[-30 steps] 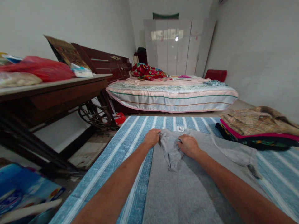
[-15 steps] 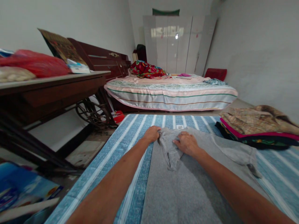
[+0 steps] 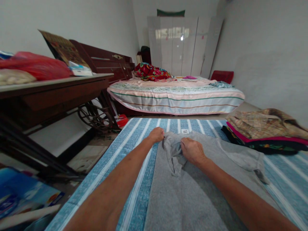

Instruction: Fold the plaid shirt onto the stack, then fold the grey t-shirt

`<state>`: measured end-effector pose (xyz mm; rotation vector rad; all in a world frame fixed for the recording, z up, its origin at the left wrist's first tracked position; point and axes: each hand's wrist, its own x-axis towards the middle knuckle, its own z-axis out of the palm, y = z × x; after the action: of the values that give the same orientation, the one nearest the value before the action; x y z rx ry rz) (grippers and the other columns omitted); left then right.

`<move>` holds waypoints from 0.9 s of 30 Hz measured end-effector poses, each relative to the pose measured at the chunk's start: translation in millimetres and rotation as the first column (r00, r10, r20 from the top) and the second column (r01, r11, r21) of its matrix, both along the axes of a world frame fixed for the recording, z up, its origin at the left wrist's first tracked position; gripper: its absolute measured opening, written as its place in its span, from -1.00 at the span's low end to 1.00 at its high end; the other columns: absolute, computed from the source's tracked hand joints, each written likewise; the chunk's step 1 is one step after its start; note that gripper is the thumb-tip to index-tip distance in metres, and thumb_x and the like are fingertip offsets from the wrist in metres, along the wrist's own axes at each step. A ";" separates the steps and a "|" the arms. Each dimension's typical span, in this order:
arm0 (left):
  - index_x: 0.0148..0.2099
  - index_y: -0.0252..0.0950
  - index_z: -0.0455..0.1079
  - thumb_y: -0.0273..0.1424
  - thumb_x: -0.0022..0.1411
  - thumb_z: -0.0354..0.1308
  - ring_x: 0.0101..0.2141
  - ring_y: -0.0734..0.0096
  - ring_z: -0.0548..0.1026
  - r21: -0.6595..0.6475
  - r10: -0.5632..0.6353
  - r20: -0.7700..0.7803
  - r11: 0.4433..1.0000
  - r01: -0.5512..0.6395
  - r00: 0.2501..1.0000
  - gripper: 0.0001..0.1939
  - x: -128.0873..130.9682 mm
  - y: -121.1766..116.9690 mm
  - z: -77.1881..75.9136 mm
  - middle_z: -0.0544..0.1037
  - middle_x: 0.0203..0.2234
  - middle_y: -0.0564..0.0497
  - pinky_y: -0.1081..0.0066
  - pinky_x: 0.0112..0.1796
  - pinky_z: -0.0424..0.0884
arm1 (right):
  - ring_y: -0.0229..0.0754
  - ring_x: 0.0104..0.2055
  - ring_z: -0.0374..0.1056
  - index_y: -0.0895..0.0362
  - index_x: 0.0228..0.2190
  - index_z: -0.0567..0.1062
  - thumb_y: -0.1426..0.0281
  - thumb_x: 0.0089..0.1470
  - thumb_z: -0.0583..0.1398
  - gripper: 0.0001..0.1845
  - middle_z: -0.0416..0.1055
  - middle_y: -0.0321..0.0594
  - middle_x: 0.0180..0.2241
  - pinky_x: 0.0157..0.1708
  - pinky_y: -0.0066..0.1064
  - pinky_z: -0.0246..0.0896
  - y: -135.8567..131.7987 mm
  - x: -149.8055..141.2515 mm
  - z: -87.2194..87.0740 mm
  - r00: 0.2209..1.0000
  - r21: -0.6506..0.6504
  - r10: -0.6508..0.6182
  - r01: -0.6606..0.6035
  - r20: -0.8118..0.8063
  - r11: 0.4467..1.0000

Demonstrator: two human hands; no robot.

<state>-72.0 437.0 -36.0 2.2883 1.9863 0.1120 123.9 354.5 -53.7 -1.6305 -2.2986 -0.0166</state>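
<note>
A grey T-shirt [image 3: 204, 189] lies on the blue-and-white striped sheet [image 3: 141, 131], its left side folded inward with a short sleeve lying on top. My left hand [image 3: 157, 134] is closed on the shirt's far left corner. Over the folded sleeve, my right hand [image 3: 192, 150] pinches the grey fabric, its fingertips partly hidden. A white label [image 3: 184, 131] with a letter on it shows just beyond the shirt's far edge. The other sleeve [image 3: 255, 160] spreads out to the right.
Folded clothes [image 3: 269, 128] are stacked at the right. A sewing-machine table [image 3: 72, 83] with a red plastic bag [image 3: 43, 65] stands at the left. A second bed [image 3: 178, 99] lies ahead, before a white wardrobe [image 3: 178, 45]. A blue package [image 3: 24, 189] sits low at left.
My right hand has closed from spread fingers into a pinch on the sleeve fabric and shifted slightly left. My left hand has moved a little up and left.
</note>
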 end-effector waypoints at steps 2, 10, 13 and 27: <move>-0.35 -0.30 0.53 -0.55 -0.02 0.15 -0.27 0.34 0.50 -0.002 -0.003 -0.006 1.000 0.003 1.000 -0.83 0.5 -0.4 4.7 0.59 -0.38 -0.01 0.53 -0.28 0.33 | -0.12 -0.34 0.36 0.14 -0.26 0.48 0.43 0.17 0.03 -0.77 0.47 -0.13 -0.35 -0.43 -0.41 0.04 -0.3 1.5 2.4 0.997 -0.022 -0.026 0.024 -0.072 0.999; -0.34 -0.29 0.53 -0.52 -0.01 0.17 -0.29 0.38 0.49 -0.011 -0.004 0.012 1.000 0.004 1.000 -0.85 6.1 5.5 13.9 0.58 -0.40 0.03 0.55 -0.30 0.32 | -0.29 -0.51 0.27 0.14 -0.61 0.43 0.40 0.02 0.12 -0.78 0.32 -0.35 -0.62 -0.55 -0.53 -0.02 24.1 21.3 1.0 0.903 -0.160 -0.077 0.010 -0.422 0.987; -0.36 -0.26 0.53 -0.55 -0.04 0.16 -0.30 0.39 0.49 -0.012 0.029 0.026 1.000 -0.029 0.999 -0.82 9.3 5.0 6.1 0.58 -0.39 0.04 0.55 -0.31 0.32 | -0.31 -0.61 0.19 0.15 -0.70 0.39 0.45 -0.11 0.15 -0.80 0.22 -0.38 -0.71 -0.62 -0.52 -0.08 31.0 25.4 -8.1 0.850 -0.235 -0.151 0.033 -0.504 0.971; -0.36 -0.26 0.54 -0.51 -0.09 0.19 -0.43 0.46 0.51 -0.060 0.142 0.261 0.990 -0.131 0.955 -0.82 1.7 14.3 -2.5 0.57 -0.53 0.12 0.58 -0.44 0.34 | -0.30 -0.61 0.14 0.13 -0.71 0.38 0.33 -0.21 0.15 -0.82 0.20 -0.40 -0.72 -0.61 -0.51 -0.09 25.0 31.2 -18.4 0.684 -0.338 -0.249 0.005 -0.685 0.941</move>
<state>-70.3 451.3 -38.5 1.9870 1.9830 0.3640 155.0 379.4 -72.1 -1.5397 -1.6048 0.8533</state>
